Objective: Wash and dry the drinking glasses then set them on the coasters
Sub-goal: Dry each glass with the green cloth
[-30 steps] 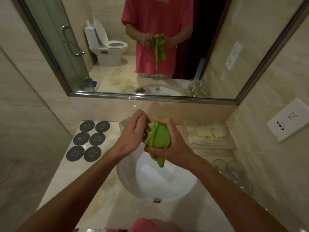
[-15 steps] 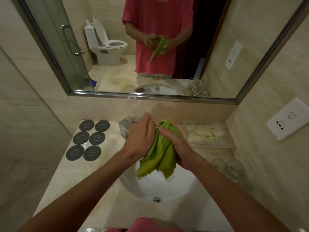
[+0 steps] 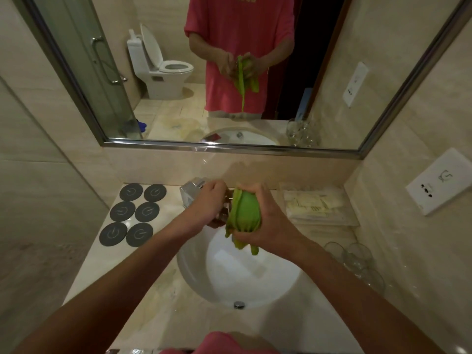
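Observation:
Above the white sink [image 3: 194, 274], my left hand [image 3: 208, 204] grips a clear drinking glass [image 3: 224, 213], most of it hidden by my fingers and the cloth. My right hand [image 3: 265, 221] holds a green cloth [image 3: 244, 215] bunched over the glass's right side, with the cloth's ends hanging down towards the basin. Several dark round coasters [image 3: 134, 213] lie in two columns on the counter at the left, all bare. Several more clear glasses [image 3: 355, 259] stand on the counter at the right, near the wall.
A chrome tap [image 3: 190, 192] stands behind my left hand. A clear tray of wrapped toiletries [image 3: 316, 205] sits at the back right. The wall mirror [image 3: 229, 72] hangs above the counter, and a wall socket [image 3: 441, 180] is on the right wall.
The cloth, which hung loose and spread half a second ago, is now bunched tightly over the glass in my right hand. Both hands stay above the sink.

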Tool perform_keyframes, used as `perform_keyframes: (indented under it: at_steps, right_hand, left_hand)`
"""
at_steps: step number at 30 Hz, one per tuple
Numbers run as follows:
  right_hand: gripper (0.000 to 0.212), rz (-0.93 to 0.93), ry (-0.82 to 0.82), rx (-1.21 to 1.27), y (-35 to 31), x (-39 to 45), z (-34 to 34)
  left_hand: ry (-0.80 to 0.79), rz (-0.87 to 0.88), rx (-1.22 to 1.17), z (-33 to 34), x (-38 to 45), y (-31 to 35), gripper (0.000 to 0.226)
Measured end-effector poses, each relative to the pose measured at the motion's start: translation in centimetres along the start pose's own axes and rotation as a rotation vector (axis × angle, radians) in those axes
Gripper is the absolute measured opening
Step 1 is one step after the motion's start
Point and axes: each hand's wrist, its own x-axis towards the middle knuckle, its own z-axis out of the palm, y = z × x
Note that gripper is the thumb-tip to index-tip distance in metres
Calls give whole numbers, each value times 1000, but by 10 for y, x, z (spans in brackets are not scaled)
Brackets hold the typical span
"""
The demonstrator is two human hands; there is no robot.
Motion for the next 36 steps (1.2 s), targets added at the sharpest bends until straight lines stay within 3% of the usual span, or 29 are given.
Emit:
perform_keyframes:
  at_steps: [3, 5, 11, 16, 19, 21, 26, 31, 36]
  right_hand:
    - [91, -412, 2, -541, 16, 3, 0]
    - [85, -463, 40, -517, 19, 3, 3]
    - [60, 143, 129, 441, 4, -5, 17]
    - [44, 357, 129, 658, -1, -6, 9]
    - [39, 362, 60, 604, -8, -6, 2]
    - [42, 338, 10, 532, -12, -7, -2]
    - [36, 320, -7, 465, -9, -7, -13]
    - [32, 322, -4, 224, 0, -2, -35]
    - [28, 348, -192, -102, -17, 14, -64]
  left_hand:
    - [-160, -283, -126, -8, 1, 0, 38]
    - [-276, -336, -133, -13, 1, -5, 44]
    - [-335, -291, -336, -17, 3, -23, 42]
    - [-480, -204, -479, -25, 5, -49, 58]
    - [-558, -129, -453, -28, 3, -61, 95]
    - [-581, -71, -403, -30, 5, -67, 103]
    - [-575, 70, -201, -38, 8, -65, 68]
    - [-495, 125, -31, -37, 1, -66, 67]
    - [-291, 341, 125, -28, 4, -74, 73]
